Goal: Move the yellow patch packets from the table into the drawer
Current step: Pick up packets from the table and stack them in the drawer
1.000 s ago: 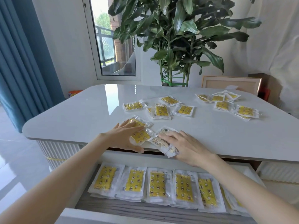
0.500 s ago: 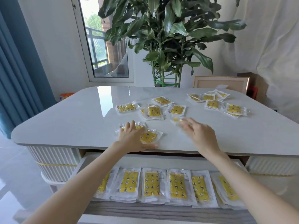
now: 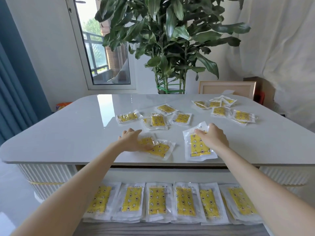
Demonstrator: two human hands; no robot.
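Drawer (image 3: 153, 229), 6 o'clock: open below the table (image 3: 76, 133) edge, a row of yellow patch packets (image 3: 156, 200) lying side by side inside
Left hand (image 3: 132, 139), 11 o'clock: fingers spread flat, pressing two overlapping packets (image 3: 160, 149) near the table's front edge
Right hand (image 3: 213, 137), 1 o'clock: laid over the top of one packet (image 3: 197, 149); whether it pinches the wrapper cannot be told
Beyond the hands: loose packets (image 3: 157, 120) scattered at 12 o'clock, another cluster (image 3: 219, 103) at 1 o'clock
Backdrop: leafy plant (image 3: 170, 40), window (image 3: 102, 57)
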